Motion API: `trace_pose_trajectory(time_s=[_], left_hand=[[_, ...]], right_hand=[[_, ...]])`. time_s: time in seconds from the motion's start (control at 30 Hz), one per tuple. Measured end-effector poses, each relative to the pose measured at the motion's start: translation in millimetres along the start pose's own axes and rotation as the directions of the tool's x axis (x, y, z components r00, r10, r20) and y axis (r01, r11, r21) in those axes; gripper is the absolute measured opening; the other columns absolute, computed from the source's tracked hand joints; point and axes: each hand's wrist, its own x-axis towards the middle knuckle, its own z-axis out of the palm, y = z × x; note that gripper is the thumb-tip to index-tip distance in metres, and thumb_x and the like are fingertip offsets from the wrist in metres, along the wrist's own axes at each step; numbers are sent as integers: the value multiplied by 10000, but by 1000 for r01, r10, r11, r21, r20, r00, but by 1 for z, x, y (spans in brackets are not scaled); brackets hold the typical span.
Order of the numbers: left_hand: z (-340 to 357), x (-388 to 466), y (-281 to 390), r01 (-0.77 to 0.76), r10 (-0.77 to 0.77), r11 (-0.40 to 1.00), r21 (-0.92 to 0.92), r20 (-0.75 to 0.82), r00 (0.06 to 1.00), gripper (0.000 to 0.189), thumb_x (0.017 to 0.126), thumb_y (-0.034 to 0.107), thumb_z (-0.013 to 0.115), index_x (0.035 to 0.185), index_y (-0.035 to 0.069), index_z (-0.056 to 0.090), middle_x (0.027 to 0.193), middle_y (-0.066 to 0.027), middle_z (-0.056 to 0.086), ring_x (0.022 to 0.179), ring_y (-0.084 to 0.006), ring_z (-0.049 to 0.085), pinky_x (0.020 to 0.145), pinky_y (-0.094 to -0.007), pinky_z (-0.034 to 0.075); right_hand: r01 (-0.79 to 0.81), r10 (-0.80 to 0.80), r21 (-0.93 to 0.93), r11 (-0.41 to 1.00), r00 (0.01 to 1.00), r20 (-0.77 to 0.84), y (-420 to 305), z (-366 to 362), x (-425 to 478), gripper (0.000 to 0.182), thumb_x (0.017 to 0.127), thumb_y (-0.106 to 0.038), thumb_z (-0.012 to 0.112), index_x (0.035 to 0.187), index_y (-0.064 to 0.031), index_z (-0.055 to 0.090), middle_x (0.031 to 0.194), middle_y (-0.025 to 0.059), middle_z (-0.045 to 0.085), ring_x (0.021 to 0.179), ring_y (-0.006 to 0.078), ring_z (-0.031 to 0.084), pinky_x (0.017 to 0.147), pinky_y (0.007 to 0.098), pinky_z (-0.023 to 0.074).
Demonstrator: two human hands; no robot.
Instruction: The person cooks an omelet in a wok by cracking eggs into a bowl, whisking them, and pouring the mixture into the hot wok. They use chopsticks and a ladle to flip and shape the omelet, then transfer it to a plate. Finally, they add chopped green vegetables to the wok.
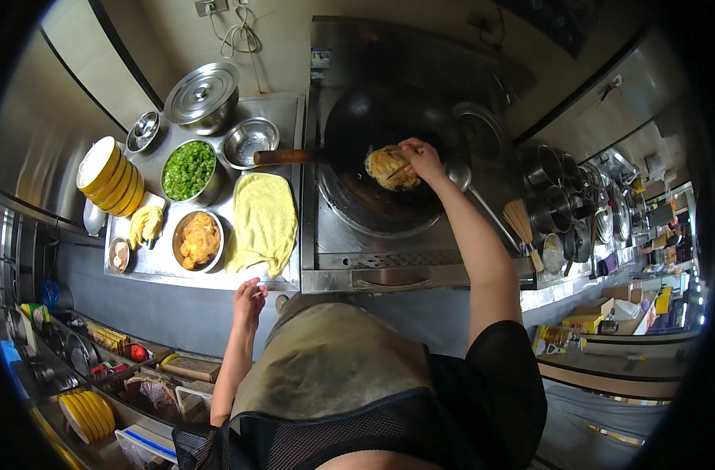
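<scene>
My right hand (419, 158) reaches over the dark wok (357, 126) and grips a pair of chopsticks (397, 171). Their tips rest on a golden, egg-like mass of food (386, 167) in the bottom of the pan, partly hidden by the hand. The wok's wooden handle (287, 157) points left over the steel counter. Just off the counter's front edge hangs my left hand (250, 299), fingers loosely bent, with nothing visible in it. It is nearest to a yellow cloth (264, 220) spread flat on the counter.
Left of the cloth stand a bowl of raw meat (198, 241), a bowl of chopped green onion (188, 170), stacked yellow bowls (111, 179) and a lidded steel pot (202, 94). A ladle (460, 175) and a bamboo brush (522, 226) lie right of the wok.
</scene>
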Motion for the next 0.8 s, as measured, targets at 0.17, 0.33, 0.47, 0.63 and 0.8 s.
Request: trace_pose_trajectory(time_s=[0.17, 0.33, 0.47, 0.63, 0.8], left_hand=[[-35, -2, -1, -1, -2, 998, -69, -36, 999, 212, 901, 131, 509, 1092, 39, 528, 790, -35, 577, 650, -104, 564, 502, -169, 412], [-58, 3, 7, -15, 8, 995, -94, -73, 997, 196, 893, 108, 498, 1072, 34, 526, 777, -37, 571, 641, -110, 558, 523, -175, 437], [-75, 9, 8, -24, 15, 994, -104, -81, 997, 168, 895, 105, 496, 1045, 40, 532, 770, -36, 571, 630, -114, 561, 521, -179, 440], [-88, 14, 13, -20, 3, 989, -147, -111, 994, 145, 903, 113, 499, 1028, 49, 537, 761, -30, 571, 626, -114, 565, 509, -185, 441], [-98, 20, 14, -18, 5, 990, -137, -88, 996, 144, 909, 124, 506, 1028, 52, 541, 762, -28, 572, 625, -114, 565, 508, -187, 438]], right_hand=[[-28, 28, -18, 999, 999, -33, 7, 17, 14, 212, 907, -199, 541, 1060, -70, 612, 862, 83, 644, 524, 154, 610, 500, 276, 509], [-84, 82, -77, 993, 996, -33, 4, 28, 21, 231, 903, -204, 553, 1072, -59, 614, 895, 92, 652, 567, 156, 629, 516, 271, 517], [-76, 68, -169, 983, 996, -49, 3, 36, 25, 236, 909, -207, 546, 1026, -18, 624, 862, 90, 659, 580, 151, 642, 508, 263, 511], [1, -10, -56, 998, 989, -146, 9, 45, 17, 226, 917, -192, 542, 933, 16, 629, 795, 93, 655, 589, 165, 654, 512, 261, 517], [12, 8, 80, 997, 970, -241, 10, 34, 7, 239, 933, -212, 537, 903, 10, 621, 756, 103, 640, 624, 183, 662, 532, 258, 538]])
